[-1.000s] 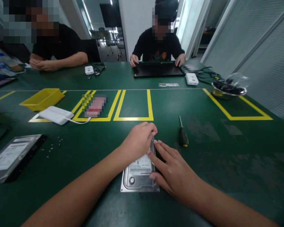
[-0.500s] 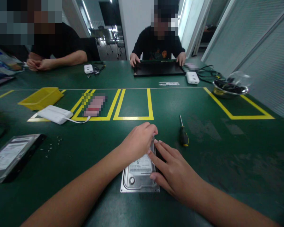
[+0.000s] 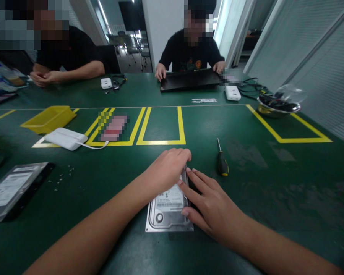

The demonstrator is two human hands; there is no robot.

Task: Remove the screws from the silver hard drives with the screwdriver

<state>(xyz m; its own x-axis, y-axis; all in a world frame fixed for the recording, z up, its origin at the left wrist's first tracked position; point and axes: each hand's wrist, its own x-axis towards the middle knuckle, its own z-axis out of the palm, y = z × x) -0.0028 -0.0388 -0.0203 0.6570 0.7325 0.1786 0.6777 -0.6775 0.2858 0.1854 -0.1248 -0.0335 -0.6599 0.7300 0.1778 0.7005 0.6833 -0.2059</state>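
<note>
Head view, single entry

Drive: bare silver hard disk, flat on the green desk, directly under both hands. Long axis runs away from the person, near end toward the body, far end beneath the left fingers. White label on top, barcode visible, print too small to read; no brand legible.

Left hand: curled over the drive's far end, fingers together and bent down onto the far edge; a full clamp cannot be confirmed, the fingertips being hidden.

Right hand: laid along the drive's right side, fingers spread slightly and extended, tips touching the top and right edge; pressing, not gripping. Both hands equally close, each in contact.

Screwdriver: black-and-yellow handle, just right of the right fingers, apart from them, shaft pointing away from the person.

Second drive: well left of the left hand, white label unreadable; small screws scattered just beside it.

White box with cable and yellow tray: far left, beyond the fingers.

Yellow tape outlines: straight ahead of the left fingers.

Other people: two seated across the desk, one with hands on a black tray
</note>
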